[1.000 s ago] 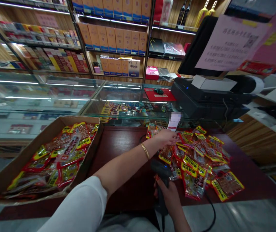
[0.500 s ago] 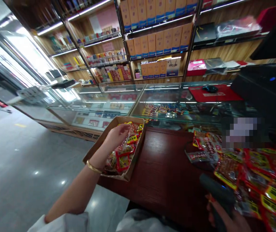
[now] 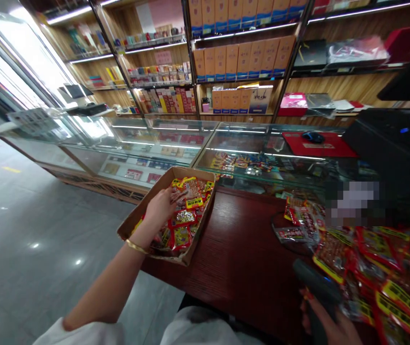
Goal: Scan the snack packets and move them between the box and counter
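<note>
My left hand (image 3: 160,207) reaches into a shallow cardboard box (image 3: 133,221) on the left end of a dark wooden table (image 3: 248,258). Its fingers rest on the red and yellow snack packets (image 3: 186,215) that fill the box; whether it grips one I cannot tell. A gold bangle circles that wrist. My right hand (image 3: 329,326), at the bottom right edge, grips a black barcode scanner (image 3: 314,282). The scanner's head points at a heap of the same packets (image 3: 377,268) spread over the table's right side.
Glass display counters (image 3: 176,143) run behind the table. A red mat with a mouse (image 3: 312,137) lies on the counter beside a black till (image 3: 395,139). Shelves of boxed goods (image 3: 240,57) line the back wall. Grey tiled floor (image 3: 28,249) lies to the left.
My left hand left the packet heap on the right and swung over to the cardboard box, then sank onto the packets in it. My head turned left. The scanner stays in my right hand.
</note>
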`<state>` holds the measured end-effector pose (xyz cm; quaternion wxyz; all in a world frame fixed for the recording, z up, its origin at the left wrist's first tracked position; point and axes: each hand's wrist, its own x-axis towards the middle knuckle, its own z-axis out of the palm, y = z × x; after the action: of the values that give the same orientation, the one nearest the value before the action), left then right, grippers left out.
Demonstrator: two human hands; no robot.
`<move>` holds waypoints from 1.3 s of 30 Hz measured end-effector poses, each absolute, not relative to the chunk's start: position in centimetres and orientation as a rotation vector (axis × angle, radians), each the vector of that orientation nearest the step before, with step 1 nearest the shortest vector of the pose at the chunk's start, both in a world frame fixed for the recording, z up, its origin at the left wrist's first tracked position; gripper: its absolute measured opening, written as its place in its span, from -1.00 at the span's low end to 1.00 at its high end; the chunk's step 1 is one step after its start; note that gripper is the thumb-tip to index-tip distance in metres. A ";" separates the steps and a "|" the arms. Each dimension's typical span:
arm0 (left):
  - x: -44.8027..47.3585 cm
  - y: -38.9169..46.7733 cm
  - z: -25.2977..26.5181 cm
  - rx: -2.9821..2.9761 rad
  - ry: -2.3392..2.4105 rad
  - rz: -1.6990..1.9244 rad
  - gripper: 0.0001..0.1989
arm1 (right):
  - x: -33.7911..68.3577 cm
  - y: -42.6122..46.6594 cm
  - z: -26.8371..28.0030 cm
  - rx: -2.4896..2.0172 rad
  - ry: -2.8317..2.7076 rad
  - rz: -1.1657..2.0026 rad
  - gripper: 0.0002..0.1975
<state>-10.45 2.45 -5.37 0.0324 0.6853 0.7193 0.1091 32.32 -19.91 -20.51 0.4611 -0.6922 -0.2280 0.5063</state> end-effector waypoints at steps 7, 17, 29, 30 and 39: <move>-3.8 -2.3 -3.1 1.634 1.618 0.992 -0.68 | 31.3 -19.6 -20.3 -1.635 -0.559 1.219 -0.36; 9.4 -7.2 -9.7 1.409 1.023 0.545 -0.51 | 30.0 -21.5 -14.3 -1.821 -1.044 0.801 -0.62; 9.2 -6.8 -9.1 1.448 1.079 0.470 -0.49 | 31.0 -23.1 -11.5 -1.809 -1.465 0.536 -0.73; 9.1 -6.8 -9.1 1.456 1.080 0.462 -0.49 | 30.9 -23.1 -11.4 -1.819 -1.448 0.533 -0.73; 9.1 -7.3 -8.9 1.513 1.068 0.415 -0.52 | 29.9 -22.8 -10.3 -1.822 -1.423 0.581 -0.75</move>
<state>9.09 -7.34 -8.91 0.5827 0.6480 0.4572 0.1776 29.87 -22.84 -10.33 0.3702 -0.7100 -0.5546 0.2264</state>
